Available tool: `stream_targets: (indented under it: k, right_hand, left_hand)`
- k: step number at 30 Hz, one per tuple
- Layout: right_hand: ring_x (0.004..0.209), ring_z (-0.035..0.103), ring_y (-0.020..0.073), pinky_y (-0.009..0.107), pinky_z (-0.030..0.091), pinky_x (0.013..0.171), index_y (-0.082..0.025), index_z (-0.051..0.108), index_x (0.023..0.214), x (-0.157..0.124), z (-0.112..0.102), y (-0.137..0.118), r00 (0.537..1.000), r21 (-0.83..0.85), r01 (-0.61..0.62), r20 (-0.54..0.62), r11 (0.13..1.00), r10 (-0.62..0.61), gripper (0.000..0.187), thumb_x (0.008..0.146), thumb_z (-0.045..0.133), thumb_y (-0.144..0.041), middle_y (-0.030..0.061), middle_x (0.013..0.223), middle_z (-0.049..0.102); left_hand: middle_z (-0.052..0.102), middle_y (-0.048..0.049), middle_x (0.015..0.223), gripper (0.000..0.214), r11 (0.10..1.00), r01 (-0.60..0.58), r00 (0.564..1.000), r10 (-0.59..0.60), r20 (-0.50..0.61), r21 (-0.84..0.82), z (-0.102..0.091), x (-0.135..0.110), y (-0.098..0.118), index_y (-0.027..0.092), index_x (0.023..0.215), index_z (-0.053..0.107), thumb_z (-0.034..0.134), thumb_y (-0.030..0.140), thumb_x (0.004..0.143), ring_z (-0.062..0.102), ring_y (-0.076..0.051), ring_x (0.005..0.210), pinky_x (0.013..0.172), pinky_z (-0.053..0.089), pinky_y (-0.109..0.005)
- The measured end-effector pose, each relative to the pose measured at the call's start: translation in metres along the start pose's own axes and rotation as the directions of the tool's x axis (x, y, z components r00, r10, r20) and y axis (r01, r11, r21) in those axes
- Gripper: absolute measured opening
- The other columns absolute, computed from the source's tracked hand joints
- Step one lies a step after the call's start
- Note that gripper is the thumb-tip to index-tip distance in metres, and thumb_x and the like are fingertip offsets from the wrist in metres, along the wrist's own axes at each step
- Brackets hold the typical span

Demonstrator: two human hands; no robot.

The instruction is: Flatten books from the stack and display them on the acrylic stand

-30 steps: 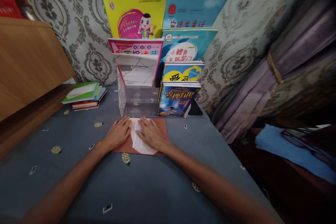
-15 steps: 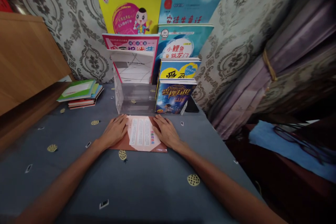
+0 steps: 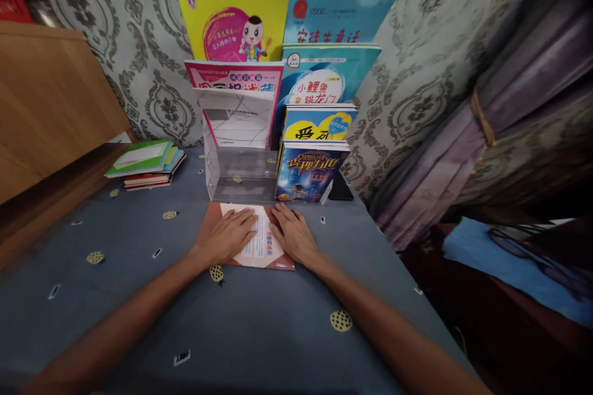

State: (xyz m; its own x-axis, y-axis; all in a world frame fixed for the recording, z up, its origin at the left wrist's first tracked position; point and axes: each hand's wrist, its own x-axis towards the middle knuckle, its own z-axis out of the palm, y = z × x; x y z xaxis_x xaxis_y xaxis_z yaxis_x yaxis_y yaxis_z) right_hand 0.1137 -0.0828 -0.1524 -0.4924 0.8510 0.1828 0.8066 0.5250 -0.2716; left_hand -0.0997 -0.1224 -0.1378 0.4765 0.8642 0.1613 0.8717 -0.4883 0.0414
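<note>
A thin book (image 3: pixel 256 257) with a brown border and a pale printed panel lies flat on the table, its text turned sideways. My left hand (image 3: pixel 230 236) rests palm down across its left and middle part, fingers stretched out, covering some of the print. At the book's right edge my right hand (image 3: pixel 293 234) lies flat with fingers extended. Just behind stands a clear plastic rack (image 3: pixel 243 190) of stepped tiers. Its right side holds a dark blue book (image 3: pixel 306 176) in front. On the left, a pale grey-white booklet (image 3: pixel 238 117) is frontmost, above a bare lower tier.
A yellow book (image 3: pixel 231 18) and teal books (image 3: pixel 343 15) stand at the rack's back. Small books (image 3: pixel 143 157) are stacked at the left by a wooden cabinet (image 3: pixel 50 99). A black phone-like object (image 3: pixel 341 188) lies right of the rack. A purple curtain (image 3: pixel 445 160) hangs at the right.
My left hand has slid right from the book's left edge onto its printed panel. My right hand stays in place. The camera view has shifted slightly.
</note>
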Motion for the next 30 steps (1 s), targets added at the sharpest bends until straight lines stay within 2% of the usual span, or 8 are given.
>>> stream_targets:
  k: [3,8,14,20,26,30]
  right_hand:
    - [0.148,0.035,0.0262,0.048,0.027,0.120,-0.008,0.048,0.146,0.000,-0.002,-0.001,1.000,0.000,-0.009,0.018,1.000,0.009,0.051,0.100,0.040,-0.027,0.0171,0.155,0.045]
    - [0.148,0.035,0.0263,0.048,0.027,0.120,-0.008,0.048,0.146,0.000,-0.001,-0.001,1.000,0.002,-0.010,0.013,1.000,0.010,0.051,0.100,0.041,-0.028,0.0165,0.156,0.045]
    - [0.148,0.035,0.0268,0.049,0.028,0.120,-0.008,0.048,0.146,0.000,0.001,0.000,1.000,0.001,-0.005,0.010,1.000,0.005,0.051,0.100,0.040,-0.027,0.0172,0.156,0.045]
    - [0.148,0.037,0.0264,0.049,0.028,0.119,-0.009,0.049,0.146,0.000,0.002,0.002,1.000,-0.007,0.009,0.000,1.000,-0.009,0.050,0.100,0.040,-0.028,0.0170,0.155,0.046]
    - [0.147,0.038,0.0270,0.049,0.028,0.120,-0.008,0.049,0.146,0.002,-0.004,-0.001,0.999,-0.012,-0.004,0.039,1.000,0.005,0.051,0.100,0.040,-0.027,0.0176,0.155,0.046]
    - [0.146,0.039,0.0275,0.049,0.028,0.119,-0.007,0.049,0.145,-0.001,-0.008,-0.003,0.999,-0.017,-0.018,0.045,1.000,0.019,0.051,0.099,0.042,-0.027,0.0178,0.154,0.046]
  left_hand:
    - [0.051,-0.0130,0.151,0.043,0.999,0.031,0.999,-0.031,-0.007,0.025,0.002,0.002,-0.002,0.017,0.141,0.051,0.036,0.034,0.104,0.047,-0.024,0.141,0.115,0.037,-0.046]
    - [0.057,-0.0156,0.145,0.042,0.987,0.149,0.988,-0.146,-0.044,0.067,0.000,-0.010,-0.026,0.013,0.137,0.055,0.037,0.032,0.103,0.052,-0.026,0.137,0.112,0.040,-0.046]
    - [0.059,-0.0174,0.143,0.041,0.940,0.323,0.946,-0.317,-0.068,0.112,-0.009,-0.030,-0.049,0.014,0.134,0.056,0.037,0.032,0.102,0.056,-0.031,0.132,0.106,0.046,-0.049]
    - [0.060,-0.0154,0.142,0.041,0.938,0.338,0.938,-0.328,-0.113,0.076,-0.006,-0.034,-0.053,0.017,0.135,0.056,0.036,0.030,0.102,0.057,-0.030,0.131,0.106,0.046,-0.050]
    - [0.058,-0.0155,0.144,0.042,0.935,0.349,0.934,-0.342,-0.106,0.063,-0.004,-0.034,-0.053,0.016,0.136,0.056,0.037,0.030,0.101,0.055,-0.030,0.134,0.107,0.046,-0.050]
    - [0.059,-0.0128,0.144,0.041,0.935,0.347,0.933,-0.337,-0.126,0.071,-0.007,-0.034,-0.052,0.020,0.135,0.058,0.036,0.032,0.102,0.057,-0.029,0.129,0.104,0.047,-0.049]
